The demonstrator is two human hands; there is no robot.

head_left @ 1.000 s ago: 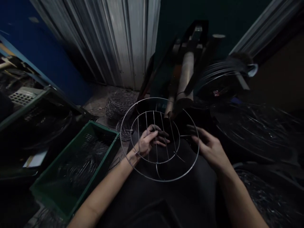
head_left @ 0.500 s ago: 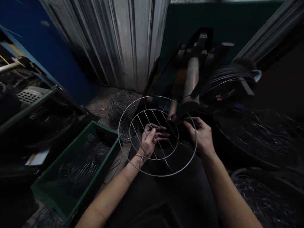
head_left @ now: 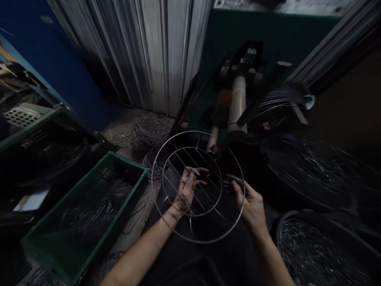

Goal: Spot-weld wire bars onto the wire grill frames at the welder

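Metal wire rack is being pinched mid-frame by the right hand. Whether it's gripped by the left hand can't be told, tbh.

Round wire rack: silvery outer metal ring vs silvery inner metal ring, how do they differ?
The silvery outer metal ring is wider and encircles the silvery inner metal ring. Straight bars span the inner ring; the outer ring frames a mostly open band. Both are round and thin.

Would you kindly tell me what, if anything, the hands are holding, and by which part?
A round silver-grey metal wire rack: the left hand is at its barred centre, the right hand at a short outer spoke; exact contact is unclear.
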